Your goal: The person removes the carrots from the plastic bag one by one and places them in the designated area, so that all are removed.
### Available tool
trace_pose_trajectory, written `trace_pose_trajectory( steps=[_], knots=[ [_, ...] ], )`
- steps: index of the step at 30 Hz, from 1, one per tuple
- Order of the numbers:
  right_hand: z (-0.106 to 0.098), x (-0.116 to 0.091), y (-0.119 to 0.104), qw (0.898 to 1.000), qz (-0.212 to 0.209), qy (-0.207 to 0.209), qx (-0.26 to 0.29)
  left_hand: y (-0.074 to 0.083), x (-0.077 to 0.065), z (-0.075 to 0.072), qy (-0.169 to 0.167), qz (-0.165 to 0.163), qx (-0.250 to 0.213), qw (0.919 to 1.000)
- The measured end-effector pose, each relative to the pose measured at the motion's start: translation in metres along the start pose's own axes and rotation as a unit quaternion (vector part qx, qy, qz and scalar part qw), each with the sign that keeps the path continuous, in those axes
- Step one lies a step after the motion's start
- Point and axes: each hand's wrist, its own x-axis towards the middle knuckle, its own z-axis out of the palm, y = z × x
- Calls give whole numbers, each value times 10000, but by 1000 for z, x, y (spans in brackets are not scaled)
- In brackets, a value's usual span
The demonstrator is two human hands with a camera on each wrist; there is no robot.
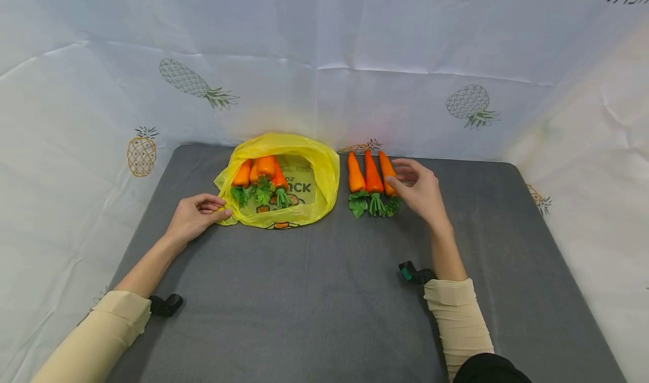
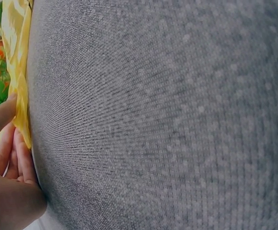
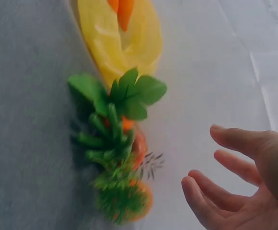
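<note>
A yellow plastic bag (image 1: 328, 183) lies with its mouth spread wide, and several orange carrots (image 1: 265, 167) with green tops are inside. The left hand (image 1: 198, 217) pinches the bag's near-left rim between thumb and fingers; the left wrist view shows the yellow film (image 2: 21, 96) between them. Right of the bag, three carrots (image 1: 372, 174) lie side by side, tops toward the person. Beside the rightmost carrot (image 1: 386, 172), the right hand (image 1: 418, 191) has its thumb and fingers spread. In the right wrist view nothing is between those fingers (image 3: 196, 196), and leafy tops (image 3: 124, 96) are nearby.
A grey cloth (image 1: 304, 293) covers the table. White sheeting with pineapple prints (image 1: 469, 104) hangs behind and at the sides. Black wrist devices (image 1: 166, 305) stick out from both sleeves. A dark round object (image 1: 490, 369) shows at the bottom edge.
</note>
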Motion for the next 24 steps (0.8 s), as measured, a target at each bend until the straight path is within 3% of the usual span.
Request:
trace_pose_trajectory(
  steps=[11,24],
  knots=[
    [14,4,-30,9995,-146,-234,170,-1,0,-1,9,15,-64,10000],
    [44,14,-61,9951,-757,-507,391,-1,-2,1,92,87,-80,9999]
  ],
)
